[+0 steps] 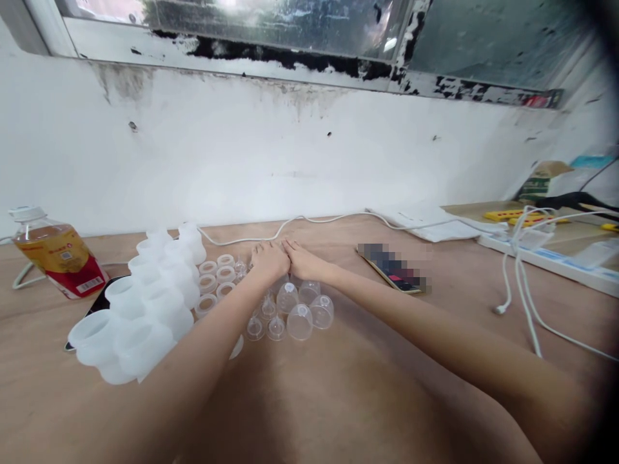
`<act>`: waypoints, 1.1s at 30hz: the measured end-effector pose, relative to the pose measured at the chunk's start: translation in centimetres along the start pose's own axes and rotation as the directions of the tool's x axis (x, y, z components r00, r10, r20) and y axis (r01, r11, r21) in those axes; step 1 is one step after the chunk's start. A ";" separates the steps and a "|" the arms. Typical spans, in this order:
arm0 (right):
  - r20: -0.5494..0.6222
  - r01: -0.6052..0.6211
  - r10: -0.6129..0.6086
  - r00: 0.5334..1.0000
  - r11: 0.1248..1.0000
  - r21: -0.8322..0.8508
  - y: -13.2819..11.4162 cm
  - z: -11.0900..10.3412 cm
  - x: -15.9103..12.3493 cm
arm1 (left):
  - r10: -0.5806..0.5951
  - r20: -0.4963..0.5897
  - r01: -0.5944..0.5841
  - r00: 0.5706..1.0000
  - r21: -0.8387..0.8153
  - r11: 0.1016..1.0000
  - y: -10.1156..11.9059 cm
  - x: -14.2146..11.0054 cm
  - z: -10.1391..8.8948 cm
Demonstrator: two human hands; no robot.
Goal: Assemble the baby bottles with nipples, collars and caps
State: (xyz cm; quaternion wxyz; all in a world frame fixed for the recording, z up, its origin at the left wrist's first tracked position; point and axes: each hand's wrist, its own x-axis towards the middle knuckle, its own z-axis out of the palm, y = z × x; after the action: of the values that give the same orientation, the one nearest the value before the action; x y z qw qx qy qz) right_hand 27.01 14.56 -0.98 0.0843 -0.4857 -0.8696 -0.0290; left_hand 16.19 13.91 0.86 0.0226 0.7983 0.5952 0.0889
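My left hand (pixel 269 258) and my right hand (pixel 302 259) lie side by side, palms down, on the wooden table (pixel 338 386). Their fingers are stretched out flat and hold nothing. Just under and in front of the wrists stand several clear plastic domes (pixel 300 321) and small clear cones (pixel 276 328). Left of my left hand sit several white translucent rings (pixel 209 283). Further left lies a cluster of white translucent bottles (pixel 145 303), mouths facing me.
A drink bottle with a red and yellow label (pixel 60 258) lies at the far left. A phone (pixel 394 267) rests right of my hands. White cables (pixel 525 303) and a power strip (pixel 556 261) cross the right side. A white wall rises behind.
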 end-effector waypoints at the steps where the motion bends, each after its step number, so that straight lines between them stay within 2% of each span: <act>1: 0.004 -0.008 0.007 1.000 1.000 0.004 0.1 0.0 -0.1 | -0.029 -0.011 0.029 1.000 0.004 1.000 0.0 0.1 0.1; 4: 0.016 -0.025 0.025 1.000 1.000 0.014 0.6 -0.1 -0.3 | -0.075 -0.028 0.075 0.997 -0.003 0.997 0.3 0.4 0.4; 11: 0.025 -0.058 0.057 0.998 0.997 0.044 2.5 0.1 -0.9 | -0.078 -0.045 0.076 0.996 -0.046 0.996 1.6 1.1 1.2; 17: -0.015 -0.083 0.085 0.996 0.991 0.105 3.9 0.5 -1.1 | -0.051 -0.050 0.047 0.997 -0.071 0.996 2.4 2.1 1.6; 28: -0.069 -0.261 0.294 0.953 0.917 0.301 3.5 0.4 -1.1 | 0.037 -0.067 -0.043 0.997 -0.099 0.994 2.6 2.7 1.8; 33: -0.072 -0.318 0.367 0.927 0.875 0.365 3.2 -0.1 -1.0 | 0.064 -0.058 -0.070 0.996 -0.101 0.992 2.7 3.0 1.0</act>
State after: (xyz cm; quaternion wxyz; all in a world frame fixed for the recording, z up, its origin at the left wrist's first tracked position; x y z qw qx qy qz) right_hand 30.27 15.41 -1.18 0.2328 -0.6065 -0.7528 0.1063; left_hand 19.75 16.09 0.59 0.0445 0.8128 0.5632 0.1419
